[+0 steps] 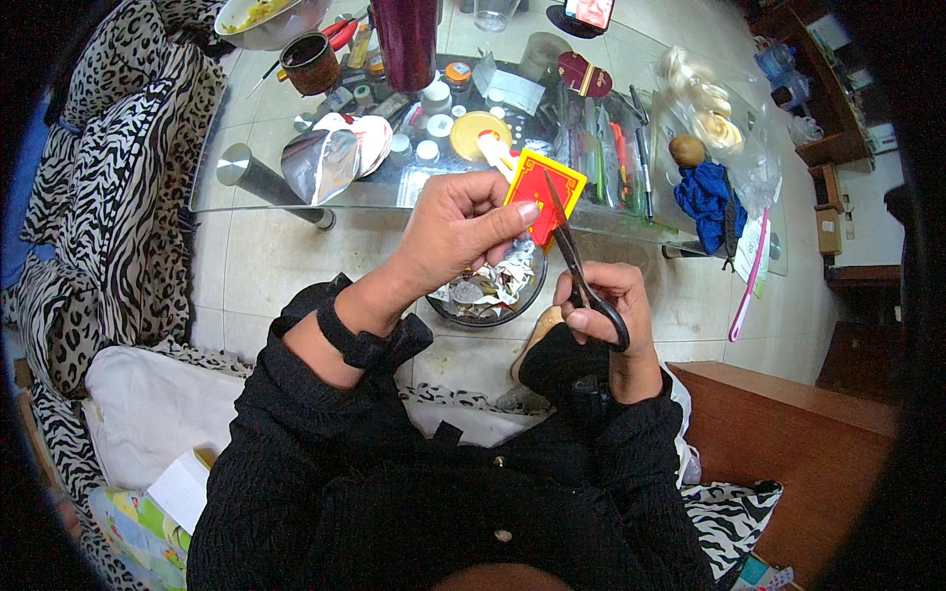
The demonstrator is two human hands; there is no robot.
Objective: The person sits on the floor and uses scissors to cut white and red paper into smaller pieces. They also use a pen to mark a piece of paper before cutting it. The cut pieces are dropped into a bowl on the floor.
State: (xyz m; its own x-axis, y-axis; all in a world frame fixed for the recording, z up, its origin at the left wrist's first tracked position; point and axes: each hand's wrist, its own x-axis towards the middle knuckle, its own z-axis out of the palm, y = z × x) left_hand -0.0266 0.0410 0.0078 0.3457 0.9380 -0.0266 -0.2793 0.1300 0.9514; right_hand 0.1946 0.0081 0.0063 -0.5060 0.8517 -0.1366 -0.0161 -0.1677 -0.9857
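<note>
Between thumb and fingers my left hand (467, 233) grips a red card with a yellow border (545, 185), raised near the table's front edge. My right hand (612, 314) has its fingers in the black handles of a pair of scissors (573, 258). The blades point up and away from me and lie across the card's right part. Whether they are cutting into it I cannot tell. Below the card, on the floor, stands a round bin (537, 292) filled with crumpled paper and wrappers (491, 284).
The glass table (355, 199) carries a silver pouch (321, 164), a gold round lid (480, 135), a purple tumbler (404, 41), a dark mug (310, 65), several pens (641, 166) and a blue cloth (706, 203). A pink-handled stick (752, 284) overhangs its right edge. A patterned sofa (118, 199) stands left.
</note>
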